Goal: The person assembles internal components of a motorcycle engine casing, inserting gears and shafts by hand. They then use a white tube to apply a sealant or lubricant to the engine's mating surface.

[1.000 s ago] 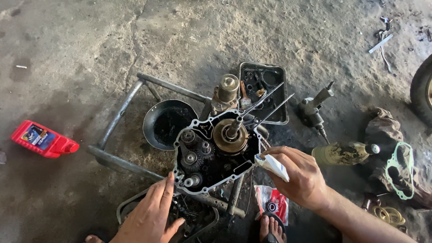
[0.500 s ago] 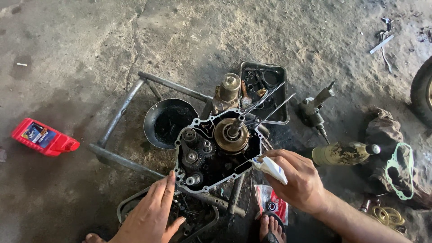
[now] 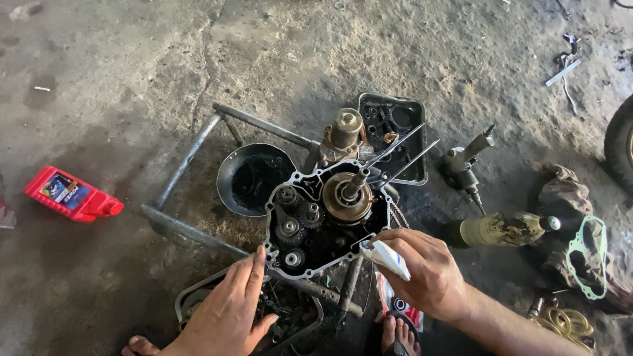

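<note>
My right hand (image 3: 422,273) is closed around a small white tube (image 3: 386,257), its nozzle touching the rim of the open engine case (image 3: 323,221) just ahead of my fingers. My left hand (image 3: 227,310) lies flat, fingers spread, fingertips touching the case's near left corner. A red oil bottle (image 3: 71,194) lies well off to my left on the floor.

Tyre (image 3: 622,142) cut by right edge; right hand (image 3: 425,273) hides tube's (image 3: 386,258) back end
</note>
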